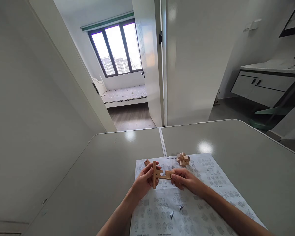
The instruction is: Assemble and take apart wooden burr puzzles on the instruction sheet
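Left hand and right hand are both closed in finger grips: I see the left on an upright wooden bar, the right pinching the end of a notched wooden piece set crosswise to it. Below them a printed sheet covers part of a glossy table; beyond are a bed, a window and a cabinet. Near the right hand, a wooden block cluster sits on the sheet. Another wooden end shows behind the left fingers. Both forearms angle inward.
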Demonstrator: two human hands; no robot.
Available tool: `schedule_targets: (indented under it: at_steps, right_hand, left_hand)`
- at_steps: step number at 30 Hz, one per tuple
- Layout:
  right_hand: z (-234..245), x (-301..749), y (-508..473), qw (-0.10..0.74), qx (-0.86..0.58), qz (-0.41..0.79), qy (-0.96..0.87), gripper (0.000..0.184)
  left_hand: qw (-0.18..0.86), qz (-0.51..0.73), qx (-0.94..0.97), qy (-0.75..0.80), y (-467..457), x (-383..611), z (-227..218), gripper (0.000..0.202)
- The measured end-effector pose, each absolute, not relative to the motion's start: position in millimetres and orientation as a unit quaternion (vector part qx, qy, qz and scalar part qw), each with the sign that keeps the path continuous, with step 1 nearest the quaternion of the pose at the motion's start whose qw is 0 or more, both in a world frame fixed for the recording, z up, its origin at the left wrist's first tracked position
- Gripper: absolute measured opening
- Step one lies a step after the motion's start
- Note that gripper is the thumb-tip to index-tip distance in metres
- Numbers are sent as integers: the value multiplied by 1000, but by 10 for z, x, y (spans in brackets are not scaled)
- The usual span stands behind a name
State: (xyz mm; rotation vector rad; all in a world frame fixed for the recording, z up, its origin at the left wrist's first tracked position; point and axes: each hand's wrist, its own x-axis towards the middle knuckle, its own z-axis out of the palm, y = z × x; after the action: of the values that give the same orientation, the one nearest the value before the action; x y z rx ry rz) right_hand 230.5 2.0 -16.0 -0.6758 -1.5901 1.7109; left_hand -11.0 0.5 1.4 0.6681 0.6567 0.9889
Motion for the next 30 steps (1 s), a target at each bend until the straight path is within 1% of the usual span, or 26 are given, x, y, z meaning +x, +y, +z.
schedule_targets:
  at_steps: [8, 22, 30]
  right_hand:
    - [-162, 2309, 18, 356, -266, 660, -605, 44]
    - [-136, 2301, 22, 351, -271, 658, -608, 45]
    - [-153, 2303, 23, 347, -274, 660, -607, 45]
  left_hand:
    - [782, 455, 301, 300, -4, -110, 76, 38]
    - [779, 461, 300, 301, 23, -124, 13, 35]
    - [776, 461, 305, 303, 20, -119, 23, 39]
